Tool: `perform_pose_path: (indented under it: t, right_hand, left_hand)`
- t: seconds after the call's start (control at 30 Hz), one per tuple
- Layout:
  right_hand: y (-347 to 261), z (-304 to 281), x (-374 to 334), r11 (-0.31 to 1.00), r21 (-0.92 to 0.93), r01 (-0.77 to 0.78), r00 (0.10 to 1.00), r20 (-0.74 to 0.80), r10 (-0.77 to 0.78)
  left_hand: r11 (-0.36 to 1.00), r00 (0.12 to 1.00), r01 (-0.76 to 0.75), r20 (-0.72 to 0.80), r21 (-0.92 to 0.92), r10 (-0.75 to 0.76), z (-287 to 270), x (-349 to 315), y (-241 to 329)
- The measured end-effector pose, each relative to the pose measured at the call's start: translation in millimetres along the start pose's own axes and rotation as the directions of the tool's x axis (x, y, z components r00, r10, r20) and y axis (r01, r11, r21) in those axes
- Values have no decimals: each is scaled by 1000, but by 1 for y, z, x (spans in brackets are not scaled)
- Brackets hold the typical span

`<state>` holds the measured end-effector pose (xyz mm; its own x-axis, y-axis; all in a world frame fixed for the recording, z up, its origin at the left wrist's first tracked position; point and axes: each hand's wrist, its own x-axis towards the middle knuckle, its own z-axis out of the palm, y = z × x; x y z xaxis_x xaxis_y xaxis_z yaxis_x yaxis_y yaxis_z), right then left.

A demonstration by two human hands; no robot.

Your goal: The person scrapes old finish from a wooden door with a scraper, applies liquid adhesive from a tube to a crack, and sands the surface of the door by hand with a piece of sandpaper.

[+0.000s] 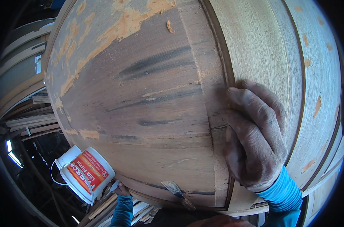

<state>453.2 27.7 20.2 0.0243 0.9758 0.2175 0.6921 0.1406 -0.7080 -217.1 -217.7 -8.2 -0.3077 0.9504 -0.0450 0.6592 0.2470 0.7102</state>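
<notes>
A large wooden panel (160, 125) with orange-brown filler smears fills the middle of the view. Near its right-hand groove, my right hand (257, 132) is closed, with fingertips pressed at the moulding edge; whatever it may pinch is hidden. At the lower left, my left hand (122, 190) is closed around a small pale-grey flat piece (114, 185), beside a white bucket with a red and orange label (88, 174). On the panel's near edge lies a putty knife (175, 190), which neither hand touches.
A lump of filler (169, 26) sits on the panel's far part. Lighter boards (319, 75) with filler spots stand to the right of the groove. Stacked timber (32, 121) is at the left, and loose wood strips (104, 208) lie below the bucket.
</notes>
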Motion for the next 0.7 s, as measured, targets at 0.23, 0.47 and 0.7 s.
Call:
perform_pose_path:
  t: [0.23, 0.47, 0.7]
  right_hand:
    - [-5, -2, 2, 997, -78, 2, 997, 71, 3]
    - [-10, 1, 1, 989, -143, 35, 999, -14, -38]
    - [-6, 5, 5, 998, -26, 62, 998, -17, -62]
  left_hand:
    - [1000, 999, 19, 38, 13, -19, 17, 4, 26]
    - [992, 998, -65, 1, 112, 65, 39, 15, 42]
    - [988, 988, 139, 74, -68, -134, -15, -14, -25]
